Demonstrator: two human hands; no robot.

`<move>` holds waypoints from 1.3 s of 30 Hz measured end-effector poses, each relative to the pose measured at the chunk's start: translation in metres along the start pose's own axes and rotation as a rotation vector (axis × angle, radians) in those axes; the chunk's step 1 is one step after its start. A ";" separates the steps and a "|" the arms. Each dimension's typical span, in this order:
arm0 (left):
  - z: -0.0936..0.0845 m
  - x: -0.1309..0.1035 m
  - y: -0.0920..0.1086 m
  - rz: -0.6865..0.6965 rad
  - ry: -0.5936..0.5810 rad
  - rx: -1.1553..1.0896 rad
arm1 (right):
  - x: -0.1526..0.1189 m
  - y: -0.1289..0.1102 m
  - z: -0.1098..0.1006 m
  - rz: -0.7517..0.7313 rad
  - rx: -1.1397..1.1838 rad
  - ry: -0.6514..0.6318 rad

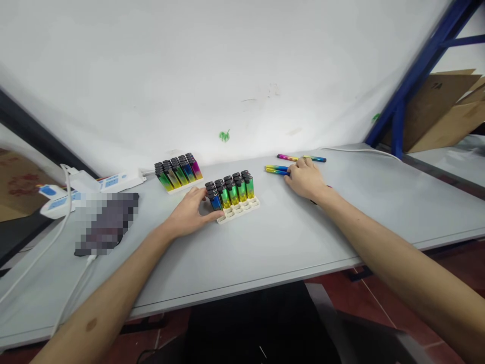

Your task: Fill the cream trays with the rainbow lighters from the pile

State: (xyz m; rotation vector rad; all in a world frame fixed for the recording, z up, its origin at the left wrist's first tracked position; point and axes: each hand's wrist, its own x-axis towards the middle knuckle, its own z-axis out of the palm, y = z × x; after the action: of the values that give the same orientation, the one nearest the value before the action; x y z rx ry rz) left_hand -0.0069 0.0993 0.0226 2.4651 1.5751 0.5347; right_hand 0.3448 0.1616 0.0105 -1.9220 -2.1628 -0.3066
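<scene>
A white rack [238, 211] stands near the middle of the table, holding several upright black-topped lighters [233, 192] in blue, green and yellow; its front row of slots is bare. My left hand [189, 212] grips the left end of this rack, thumb at the front corner and fingers behind. Over on the right, my right hand [305, 178] rests on loose lighters lying flat, fingers bent over them; blue-yellow ones [276, 170] stick out to its left. Farther back lie a pink-yellow lighter [287, 157] and a yellow-blue one [315, 158].
Behind my left hand is a second white rack [185, 186] full of multicoloured lighters. At the left are power strips [121, 181], white cables and a blurred dark object [108, 222]. A white wall backs the table [257, 253]; a blue frame [397, 126] and cardboard boxes stand right.
</scene>
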 end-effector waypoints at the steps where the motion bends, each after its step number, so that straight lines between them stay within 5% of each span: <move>1: 0.000 0.000 0.000 -0.001 0.002 -0.002 | 0.000 0.000 0.001 -0.016 -0.001 0.011; 4: 0.000 0.000 0.000 0.003 0.001 -0.012 | 0.000 -0.001 -0.001 -0.064 0.104 0.098; 7: -0.001 0.000 0.000 0.007 -0.003 -0.011 | -0.002 -0.007 -0.009 -0.020 0.473 0.210; 11: 0.000 -0.001 0.001 -0.003 0.002 -0.003 | -0.009 -0.018 -0.016 0.009 0.936 0.169; 16: 0.000 -0.001 0.002 0.012 0.002 -0.012 | -0.020 -0.036 -0.011 -0.139 0.531 0.007; 22: -0.001 -0.001 0.004 0.011 -0.003 -0.016 | -0.024 -0.044 -0.025 -0.117 0.314 0.109; 27: -0.002 -0.001 0.006 0.025 -0.006 -0.026 | -0.028 -0.025 -0.039 -0.133 0.298 -0.240; 30: -0.002 0.000 0.005 0.027 -0.011 -0.020 | -0.030 -0.021 -0.039 -0.224 0.333 -0.325; 34: -0.002 0.000 0.004 0.019 -0.017 -0.017 | -0.032 -0.029 -0.040 -0.242 0.482 -0.246; 39: -0.003 0.000 0.005 0.012 -0.018 -0.032 | -0.037 -0.043 -0.042 -0.168 0.908 -0.224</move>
State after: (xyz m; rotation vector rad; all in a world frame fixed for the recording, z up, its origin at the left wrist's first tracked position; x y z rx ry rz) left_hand -0.0038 0.0969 0.0266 2.4506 1.5342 0.5340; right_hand 0.3078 0.1087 0.0392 -1.2849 -2.0368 0.7725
